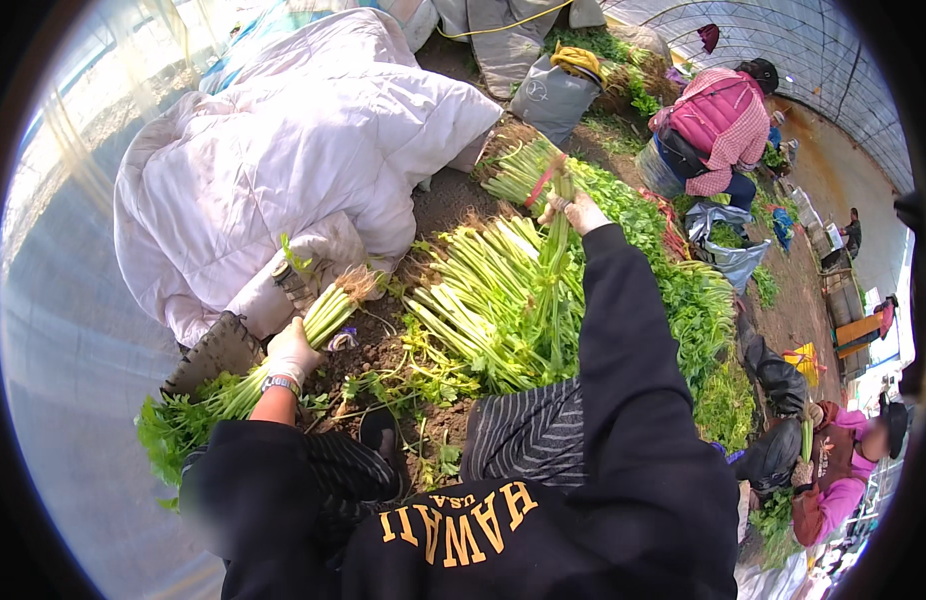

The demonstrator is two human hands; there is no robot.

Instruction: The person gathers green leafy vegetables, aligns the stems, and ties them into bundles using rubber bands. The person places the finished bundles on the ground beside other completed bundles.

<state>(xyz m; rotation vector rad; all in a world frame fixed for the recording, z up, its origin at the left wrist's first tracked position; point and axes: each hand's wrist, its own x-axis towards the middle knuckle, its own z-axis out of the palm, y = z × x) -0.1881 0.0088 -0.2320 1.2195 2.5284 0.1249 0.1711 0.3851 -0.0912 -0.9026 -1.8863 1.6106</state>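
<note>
My left hand point(292, 352), in a light glove, is closed around a bunch of celery point(329, 313). Its rooted ends point up and away from me, and its leaves hang at the left. Farther off, my gloved right hand point(580, 213) grips a few celery stalks point(559, 262), roots upward, over the pile. Loose celery point(470, 281) lies heaped on the soil before me, pale stems to the left and leaves to the right. Just beyond the right hand is a celery bundle point(511, 176) with a red tie around it.
A white quilt point(305, 142) covers much of the left side beside the plastic greenhouse wall point(72, 247). A grey bag point(554, 101) stands beyond the pile. One co-worker point(714, 124) bends at the upper right; another point(830, 465) sits at the lower right holding stalks.
</note>
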